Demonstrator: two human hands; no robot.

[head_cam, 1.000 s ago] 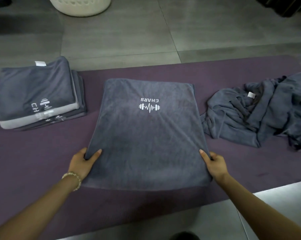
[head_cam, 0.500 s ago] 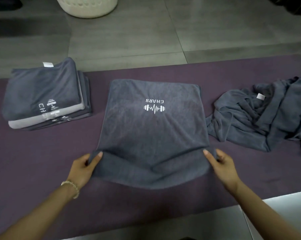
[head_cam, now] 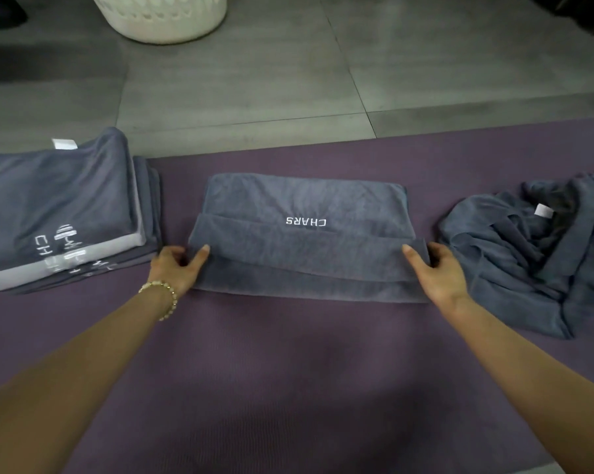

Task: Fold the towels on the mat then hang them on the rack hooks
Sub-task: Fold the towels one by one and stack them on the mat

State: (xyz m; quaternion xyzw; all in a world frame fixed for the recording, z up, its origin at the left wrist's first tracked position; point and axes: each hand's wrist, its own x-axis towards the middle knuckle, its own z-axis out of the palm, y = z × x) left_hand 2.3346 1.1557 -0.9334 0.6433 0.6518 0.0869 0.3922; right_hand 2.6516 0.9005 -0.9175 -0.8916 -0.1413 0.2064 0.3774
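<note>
On the purple mat [head_cam: 288, 371], midway between folded stack [head_cam: 60, 200] and crumpled heap [head_cam: 514, 261], pinched the grey towel [head_cam: 302, 200] at both ends of its doubled-over near flap with left hand [head_cam: 172, 268] and right hand [head_cam: 439, 271], thumbs on top. Lay partly folded, upside-down white CHARS lettering [head_cam: 306, 221] showing above the flap.

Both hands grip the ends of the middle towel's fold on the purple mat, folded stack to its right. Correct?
Wrong side. The head view shows the folded stack to the left of the middle towel; crumpled towels lie on its right. The rest holds: the left hand and right hand grip the fold's ends on the purple mat.
</note>
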